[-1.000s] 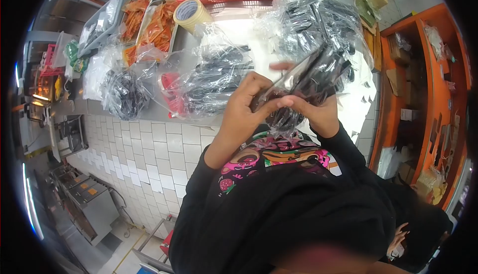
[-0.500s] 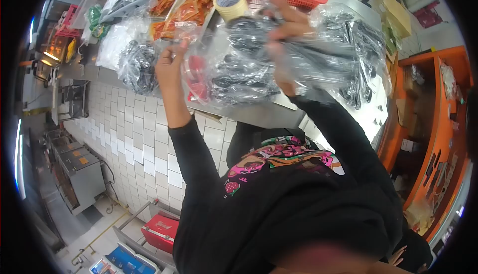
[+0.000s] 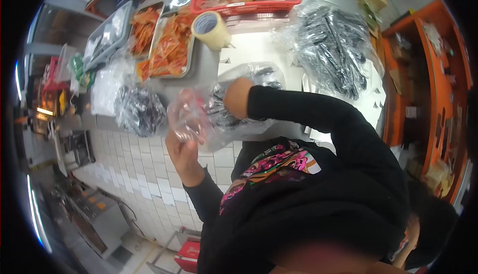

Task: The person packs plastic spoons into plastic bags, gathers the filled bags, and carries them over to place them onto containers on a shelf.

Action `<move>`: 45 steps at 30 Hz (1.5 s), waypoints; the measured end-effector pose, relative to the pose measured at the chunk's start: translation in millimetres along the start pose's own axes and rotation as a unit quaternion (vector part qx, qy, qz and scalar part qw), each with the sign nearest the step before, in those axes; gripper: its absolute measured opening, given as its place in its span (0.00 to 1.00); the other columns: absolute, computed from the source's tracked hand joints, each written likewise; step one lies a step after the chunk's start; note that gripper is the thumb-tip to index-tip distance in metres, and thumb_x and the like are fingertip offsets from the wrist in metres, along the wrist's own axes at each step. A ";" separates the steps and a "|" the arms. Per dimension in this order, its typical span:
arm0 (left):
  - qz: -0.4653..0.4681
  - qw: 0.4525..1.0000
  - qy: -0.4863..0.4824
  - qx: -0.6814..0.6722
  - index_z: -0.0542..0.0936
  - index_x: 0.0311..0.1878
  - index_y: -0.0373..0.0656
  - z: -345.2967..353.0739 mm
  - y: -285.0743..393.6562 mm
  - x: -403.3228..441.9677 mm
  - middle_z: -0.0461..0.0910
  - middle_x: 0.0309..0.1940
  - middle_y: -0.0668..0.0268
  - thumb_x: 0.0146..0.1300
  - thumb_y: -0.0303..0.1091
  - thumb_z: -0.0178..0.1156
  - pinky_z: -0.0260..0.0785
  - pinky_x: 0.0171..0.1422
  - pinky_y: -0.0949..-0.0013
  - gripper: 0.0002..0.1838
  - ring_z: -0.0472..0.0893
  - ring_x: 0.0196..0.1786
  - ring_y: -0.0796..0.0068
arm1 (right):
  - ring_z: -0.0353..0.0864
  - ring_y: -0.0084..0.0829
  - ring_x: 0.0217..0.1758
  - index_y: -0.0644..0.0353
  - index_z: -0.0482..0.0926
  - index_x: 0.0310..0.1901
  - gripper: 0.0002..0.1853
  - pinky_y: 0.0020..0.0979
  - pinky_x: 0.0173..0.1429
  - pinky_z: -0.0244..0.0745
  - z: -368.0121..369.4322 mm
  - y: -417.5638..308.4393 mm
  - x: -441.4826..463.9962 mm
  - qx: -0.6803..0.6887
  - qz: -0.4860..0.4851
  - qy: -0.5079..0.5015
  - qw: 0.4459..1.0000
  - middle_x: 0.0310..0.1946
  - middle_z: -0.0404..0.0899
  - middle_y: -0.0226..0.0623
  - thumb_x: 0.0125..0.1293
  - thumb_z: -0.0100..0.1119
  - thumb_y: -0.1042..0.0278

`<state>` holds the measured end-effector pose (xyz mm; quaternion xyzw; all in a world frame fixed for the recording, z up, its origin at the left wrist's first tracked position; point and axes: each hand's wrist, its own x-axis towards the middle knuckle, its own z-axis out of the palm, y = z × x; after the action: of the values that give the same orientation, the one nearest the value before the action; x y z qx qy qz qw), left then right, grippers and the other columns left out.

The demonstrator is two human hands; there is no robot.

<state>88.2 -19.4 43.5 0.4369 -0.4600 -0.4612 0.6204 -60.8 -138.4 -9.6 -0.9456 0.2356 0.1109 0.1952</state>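
Observation:
My left hand grips a clear plastic bag at its left end, by the table's near edge. Some of its fingers show through the film. Black plastic pieces that look like cutlery lie inside the bag. My right hand is closed over these pieces, knuckles up; its fingertips, and whatever they hold, are hidden. To the right rests a larger clear bag of long black cutlery. Left of my hands is a rounded clear bag of dark pieces.
Metal trays of orange packets stand at the back left. Behind my hands are a tape roll and a red basket of wrapped items. An orange shelf stands at right. Another person's arm shows lower right.
My right hand has come down and left to the bag by my left hand. My left hand has moved lower. The view has shifted, and another person shows more at lower right.

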 end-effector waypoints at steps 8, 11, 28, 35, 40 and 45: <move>0.048 0.943 0.005 -0.331 0.63 0.60 0.35 -54.2 -7.5 22.5 0.65 0.62 0.44 0.58 0.40 0.58 0.75 0.32 0.63 0.30 0.77 0.29 0.69 | 0.78 0.37 0.49 0.53 0.83 0.35 0.11 0.51 0.63 0.61 9.4 8.7 7.8 -0.151 -0.074 0.146 0.975 0.40 0.81 0.35 0.48 0.56 0.65; 0.030 0.978 0.009 -0.204 0.59 0.63 0.35 -49.9 -2.0 30.3 0.63 0.62 0.40 0.62 0.39 0.57 0.73 0.20 0.72 0.31 0.75 0.20 0.72 | 0.75 0.43 0.55 0.51 0.75 0.55 0.27 0.59 0.63 0.60 18.5 21.9 -4.3 -0.061 -0.101 0.302 0.946 0.47 0.79 0.38 0.50 0.63 0.58; -0.024 0.975 0.090 0.203 0.68 0.44 0.41 -30.2 17.5 46.1 0.78 0.30 0.64 0.68 0.39 0.54 0.71 0.52 0.67 0.12 0.79 0.35 0.76 | 0.82 0.43 0.41 0.59 0.72 0.55 0.21 0.40 0.48 0.74 44.9 299.0 -278.4 0.067 0.600 0.191 0.774 0.38 0.80 0.52 0.59 0.56 0.71; -0.017 0.960 0.123 0.249 0.68 0.43 0.41 -14.5 23.2 30.5 0.80 0.33 0.61 0.68 0.40 0.55 0.61 0.64 0.67 0.13 0.78 0.43 0.74 | 0.75 0.48 0.54 0.55 0.64 0.59 0.29 0.41 0.56 0.71 51.9 348.6 -229.5 0.161 0.448 0.402 0.782 0.51 0.76 0.46 0.54 0.57 0.77; -0.026 0.953 0.118 0.277 0.71 0.44 0.39 -3.5 31.7 11.2 0.80 0.35 0.61 0.67 0.38 0.56 0.60 0.65 0.66 0.12 0.77 0.46 0.75 | 0.67 0.42 0.64 0.52 0.66 0.58 0.28 0.49 0.63 0.64 34.4 378.2 -203.2 -0.015 0.563 0.188 0.805 0.59 0.68 0.42 0.54 0.60 0.74; -0.031 0.955 0.141 0.259 0.72 0.47 0.38 8.0 28.3 -8.1 0.78 0.43 0.60 0.66 0.35 0.57 0.64 0.60 0.68 0.12 0.77 0.46 0.75 | 0.58 0.42 0.71 0.50 0.60 0.64 0.41 0.49 0.67 0.61 12.7 392.8 -200.7 -0.090 0.530 0.078 0.840 0.65 0.62 0.39 0.46 0.69 0.70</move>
<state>84.0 -7.0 71.1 0.6574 -0.4576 -0.2784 0.5300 -427.8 -371.6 -84.9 -0.6956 0.7038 0.1442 0.0023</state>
